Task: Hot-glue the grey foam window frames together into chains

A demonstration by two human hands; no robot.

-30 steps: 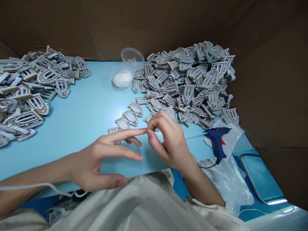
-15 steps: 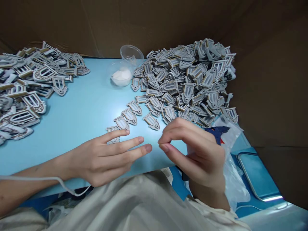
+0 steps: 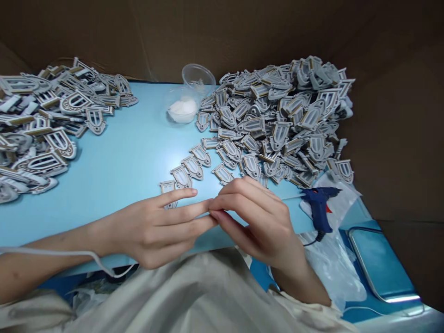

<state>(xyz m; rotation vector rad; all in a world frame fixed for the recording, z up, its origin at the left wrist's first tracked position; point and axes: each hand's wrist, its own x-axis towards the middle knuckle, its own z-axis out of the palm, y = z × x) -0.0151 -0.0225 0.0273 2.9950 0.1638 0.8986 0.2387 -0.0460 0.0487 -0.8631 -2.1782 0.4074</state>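
My left hand [image 3: 156, 226] lies over the near edge of the light blue table [image 3: 128, 157] with its fingers stretched out and apart. My right hand [image 3: 256, 217] meets it, thumb and forefinger pinched on the tips of the left fingers; nothing nameable shows in the pinch. Just beyond my hands a short row of grey-and-tan shield-shaped pieces [image 3: 194, 166] lies flat on the table.
A big heap of the same pieces [image 3: 280, 115] fills the back right, another heap [image 3: 45, 120] the left. A clear cup of white stuff [image 3: 183, 108] stands behind. A blue glue gun [image 3: 319, 206] rests on clear plastic at the right edge. Cardboard walls surround the table.
My right hand pulled away to the right half a second ago, then came back to pinch my left fingertips. The left fingers have drawn closer together.
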